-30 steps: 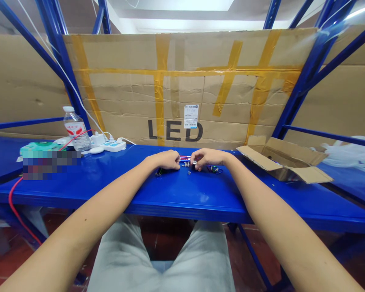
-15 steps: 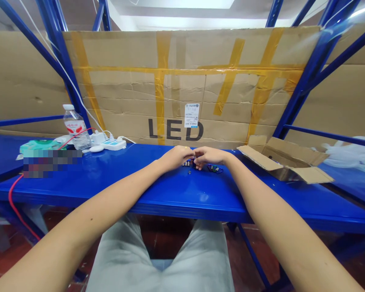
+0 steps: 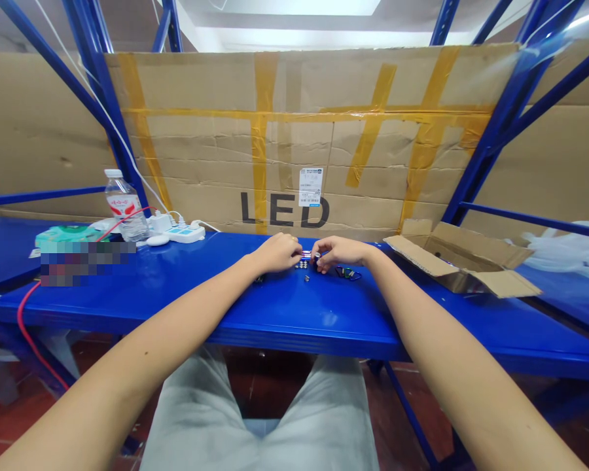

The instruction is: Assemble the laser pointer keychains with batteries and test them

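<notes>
My right hand (image 3: 342, 251) has its thumb and fingers closed round a small dark cylinder (image 3: 317, 259) with a pale, silvery top end. To its left, my left hand (image 3: 279, 252) is curled above the blue table, and whatever its fingertips pinch is hidden. Between the hands lie several small silvery round pieces (image 3: 303, 265) in a cluster, with shiny purplish tubes (image 3: 305, 254) just behind them. One loose small metal piece (image 3: 307, 279) sits nearer to me. Right of my right hand are dark, coloured carabiner-like clips (image 3: 347, 273).
An opened cardboard box (image 3: 464, 258) stands at the right. On the left are a water bottle (image 3: 126, 206), a white power strip (image 3: 184, 233) and a green packet (image 3: 69, 237). A large cardboard panel (image 3: 201, 157) backs the blue table (image 3: 299, 320).
My hands were together at the dark cylinder. My left hand has drawn away to the left, uncovering the silvery pieces and tubes; my right hand stays in place with the cylinder.
</notes>
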Demonstrator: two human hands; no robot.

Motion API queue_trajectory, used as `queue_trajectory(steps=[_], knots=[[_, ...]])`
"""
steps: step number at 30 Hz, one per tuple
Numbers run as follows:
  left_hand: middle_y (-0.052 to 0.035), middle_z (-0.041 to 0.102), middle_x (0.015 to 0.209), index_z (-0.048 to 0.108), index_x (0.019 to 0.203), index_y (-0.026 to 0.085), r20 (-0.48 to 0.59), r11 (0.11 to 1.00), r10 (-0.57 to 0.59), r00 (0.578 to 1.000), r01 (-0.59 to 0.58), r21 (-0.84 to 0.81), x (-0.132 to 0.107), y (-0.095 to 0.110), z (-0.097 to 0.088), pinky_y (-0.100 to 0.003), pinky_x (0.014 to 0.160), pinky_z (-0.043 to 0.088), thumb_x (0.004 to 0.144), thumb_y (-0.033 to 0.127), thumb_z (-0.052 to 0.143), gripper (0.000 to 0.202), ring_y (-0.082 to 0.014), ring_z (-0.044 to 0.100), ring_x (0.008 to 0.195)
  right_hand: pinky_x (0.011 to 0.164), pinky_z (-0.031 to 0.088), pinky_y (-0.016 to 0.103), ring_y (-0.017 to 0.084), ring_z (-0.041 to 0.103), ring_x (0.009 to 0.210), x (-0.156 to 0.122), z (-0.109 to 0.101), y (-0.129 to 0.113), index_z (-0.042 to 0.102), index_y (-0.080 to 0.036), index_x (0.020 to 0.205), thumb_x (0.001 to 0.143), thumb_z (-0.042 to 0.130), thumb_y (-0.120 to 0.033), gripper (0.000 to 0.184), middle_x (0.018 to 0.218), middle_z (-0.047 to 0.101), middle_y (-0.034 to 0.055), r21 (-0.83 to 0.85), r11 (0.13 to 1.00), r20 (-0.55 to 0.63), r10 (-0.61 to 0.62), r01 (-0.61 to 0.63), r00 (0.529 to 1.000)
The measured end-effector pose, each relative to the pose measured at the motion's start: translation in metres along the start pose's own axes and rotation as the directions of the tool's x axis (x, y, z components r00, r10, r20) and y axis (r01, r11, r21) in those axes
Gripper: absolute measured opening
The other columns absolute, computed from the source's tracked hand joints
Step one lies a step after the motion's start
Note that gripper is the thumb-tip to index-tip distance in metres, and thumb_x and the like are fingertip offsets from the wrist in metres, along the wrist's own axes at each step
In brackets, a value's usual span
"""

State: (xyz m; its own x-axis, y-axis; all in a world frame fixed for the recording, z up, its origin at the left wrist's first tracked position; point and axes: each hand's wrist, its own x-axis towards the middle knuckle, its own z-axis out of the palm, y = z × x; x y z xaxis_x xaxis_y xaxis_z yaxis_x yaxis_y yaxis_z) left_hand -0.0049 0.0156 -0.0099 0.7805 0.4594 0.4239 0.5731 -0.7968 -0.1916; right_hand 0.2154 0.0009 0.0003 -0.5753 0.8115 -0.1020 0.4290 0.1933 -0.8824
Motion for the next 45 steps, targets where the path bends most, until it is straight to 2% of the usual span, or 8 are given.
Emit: queue_trajectory(steps=[8, 19, 27, 29, 32, 36, 40, 45], knots=[[-0.0085, 0.073, 0.080, 0.075, 0.080, 0.018, 0.212, 0.982, -0.170, 0.962, 0.184, -0.050, -0.001, 0.006, -0.001, -0.029, 0.064, 0.038, 0.083, 0.028, 0.054, 0.024, -0.0206, 0.064, 0.074, 0.071, 0.057, 0.033, 0.017, 0.067, 0.072, 0.002, 0.000, 0.001, 0.061, -0.017, 0.083, 0.063, 0.073, -0.015, 0.024, 0.077, 0.067, 0.0026, -0.021, 1.000, -0.015, 0.008, -0.008, 1.000], [-0.0079, 0.073, 0.081, 0.074, 0.079, 0.019, 0.248, 0.978, -0.167, 0.954, 0.192, -0.083, -0.001, 0.007, -0.003, -0.028, 0.066, 0.039, 0.078, 0.025, 0.054, 0.020, -0.0199, 0.063, 0.074, 0.072, 0.057, 0.034, 0.017, 0.067, 0.072, 0.000, 0.001, -0.002, 0.060, -0.017, 0.083, 0.064, 0.070, -0.013, 0.022, 0.077, 0.067, 0.0023, -0.050, 0.999, -0.017, 0.005, -0.006, 1.000], [-0.0019, 0.066, 0.068, 0.069, 0.074, 0.017, 0.335, 0.909, -0.230, 0.914, 0.324, -0.261, -0.003, 0.003, -0.002, -0.024, 0.056, 0.036, 0.068, 0.017, 0.058, 0.013, -0.0137, 0.056, 0.059, 0.073, 0.056, 0.033, 0.017, 0.066, 0.072, -0.001, 0.002, -0.004, 0.061, -0.017, 0.083, 0.063, 0.069, -0.013, 0.022, 0.079, 0.068, 0.0024, -0.074, 0.997, -0.010, 0.010, -0.010, 1.000], [-0.0018, 0.066, 0.067, 0.068, 0.072, 0.017, 0.294, 0.920, -0.204, 0.934, 0.286, -0.268, -0.003, 0.003, -0.002, -0.025, 0.056, 0.036, 0.069, 0.018, 0.058, 0.010, -0.0138, 0.056, 0.059, 0.072, 0.056, 0.033, 0.017, 0.066, 0.072, 0.000, 0.002, -0.003, 0.061, -0.017, 0.083, 0.062, 0.069, -0.013, 0.022, 0.079, 0.068, 0.0026, -0.079, 0.997, -0.012, 0.001, -0.002, 1.000], [-0.0039, 0.069, 0.077, 0.069, 0.079, 0.018, 0.096, 0.949, -0.170, 0.981, 0.189, -0.252, -0.002, 0.006, -0.004, -0.026, 0.062, 0.039, 0.078, 0.023, 0.056, 0.014, -0.0156, 0.059, 0.068, 0.072, 0.056, 0.034, 0.017, 0.066, 0.071, 0.001, 0.001, -0.001, 0.061, -0.018, 0.083, 0.061, 0.068, -0.012, 0.023, 0.079, 0.068, 0.0024, -0.080, 0.997, -0.013, -0.016, 0.015, 1.000], [-0.0054, 0.070, 0.090, 0.068, 0.096, 0.018, -0.152, 0.977, -0.096, 0.984, 0.064, -0.201, 0.002, 0.014, -0.006, -0.026, 0.070, 0.042, 0.089, 0.025, 0.050, 0.020, -0.0167, 0.062, 0.080, 0.072, 0.056, 0.035, 0.017, 0.065, 0.071, 0.002, 0.003, -0.001, 0.061, -0.019, 0.082, 0.061, 0.066, -0.012, 0.023, 0.076, 0.067, 0.0012, -0.076, 0.997, -0.027, -0.022, 0.020, 0.999], [-0.0062, 0.069, 0.094, 0.067, 0.102, 0.019, -0.151, 0.995, 0.009, 0.988, -0.024, -0.099, 0.002, 0.023, -0.005, -0.027, 0.072, 0.042, 0.093, 0.024, 0.047, 0.022, -0.0171, 0.063, 0.083, 0.072, 0.055, 0.035, 0.017, 0.064, 0.071, 0.001, 0.007, -0.005, 0.060, -0.017, 0.082, 0.062, 0.064, -0.014, 0.020, 0.075, 0.066, 0.0015, -0.089, 0.995, -0.020, -0.044, 0.042, 0.999], [-0.0060, 0.069, 0.093, 0.069, 0.102, 0.022, -0.095, 0.999, 0.029, 0.995, -0.031, -0.024, -0.001, 0.024, -0.004, -0.027, 0.069, 0.042, 0.094, 0.025, 0.046, 0.025, -0.0175, 0.063, 0.081, 0.072, 0.056, 0.036, 0.018, 0.065, 0.073, 0.003, 0.007, -0.003, 0.059, -0.017, 0.082, 0.064, 0.065, -0.015, 0.019, 0.075, 0.066, 0.0010, -0.070, 0.997, -0.022, -0.047, 0.046, 0.999]])
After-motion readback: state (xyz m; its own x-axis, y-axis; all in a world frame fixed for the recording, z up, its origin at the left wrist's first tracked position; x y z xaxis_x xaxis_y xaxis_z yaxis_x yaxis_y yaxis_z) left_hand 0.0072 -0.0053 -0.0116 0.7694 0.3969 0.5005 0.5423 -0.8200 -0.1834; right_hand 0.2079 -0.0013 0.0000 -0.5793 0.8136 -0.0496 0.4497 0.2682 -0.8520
